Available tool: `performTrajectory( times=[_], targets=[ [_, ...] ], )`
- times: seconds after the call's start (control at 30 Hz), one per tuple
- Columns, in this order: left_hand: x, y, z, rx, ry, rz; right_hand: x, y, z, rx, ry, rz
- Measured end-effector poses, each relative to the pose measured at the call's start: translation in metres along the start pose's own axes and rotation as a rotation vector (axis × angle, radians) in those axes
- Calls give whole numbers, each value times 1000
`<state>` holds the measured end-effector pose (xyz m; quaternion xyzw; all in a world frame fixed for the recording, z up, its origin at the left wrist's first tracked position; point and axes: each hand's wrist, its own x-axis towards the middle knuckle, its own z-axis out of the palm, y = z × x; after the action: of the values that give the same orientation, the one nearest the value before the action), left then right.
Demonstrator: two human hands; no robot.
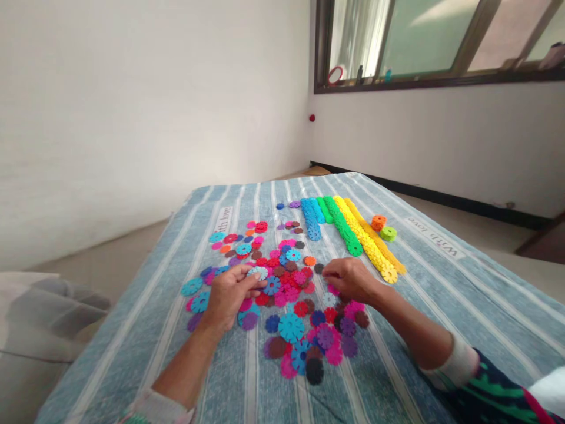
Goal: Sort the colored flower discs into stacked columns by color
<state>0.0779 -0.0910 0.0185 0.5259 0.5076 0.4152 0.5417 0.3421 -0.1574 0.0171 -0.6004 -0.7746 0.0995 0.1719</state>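
My left hand [229, 292] pinches a pale blue notched plastic disc [257, 272] between thumb and fingers, over the left part of a loose spread of such discs. My right hand [352, 279] is closed with its fingers curled down at the right side of the spread. What its fingertips hold, if anything, is hidden. Just left of them lies a black disc [319, 268]; I cannot tell whether they touch it. Around both hands are pink, red, brown, purple and blue discs, among them a bright blue disc [291, 327] near the front.
Overlapping disc rows lie beyond my right hand: blue [311, 221], green [342, 227] and yellow [368, 244]. An orange stack [378, 222] and a lime green stack [388, 234] stand right of them. A striped blue cloth [145, 330] covers the table. Walls and a window [428, 41] are behind.
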Motion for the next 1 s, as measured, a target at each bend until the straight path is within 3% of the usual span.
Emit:
performTrajectory(
  times=[0.1,0.27,0.5,0.63,0.83,1.0],
  targets=[
    [-9,1,9,24,-101,-3,-15,-1,-5,10,-92,29],
    [-22,-1,24,74,-264,-60,-12,-7,-2,-16,-226,-7],
    [-23,-8,26,136,-296,-18,-5,-10,-2,77,-250,88],
    [-22,-12,27,167,-304,14,-4,-11,-7,253,-274,138],
    [-23,-12,26,180,-339,34,0,-1,-3,703,-386,205],
    [-24,-10,27,207,-332,52,4,-11,-2,885,-314,248]
  ],
)
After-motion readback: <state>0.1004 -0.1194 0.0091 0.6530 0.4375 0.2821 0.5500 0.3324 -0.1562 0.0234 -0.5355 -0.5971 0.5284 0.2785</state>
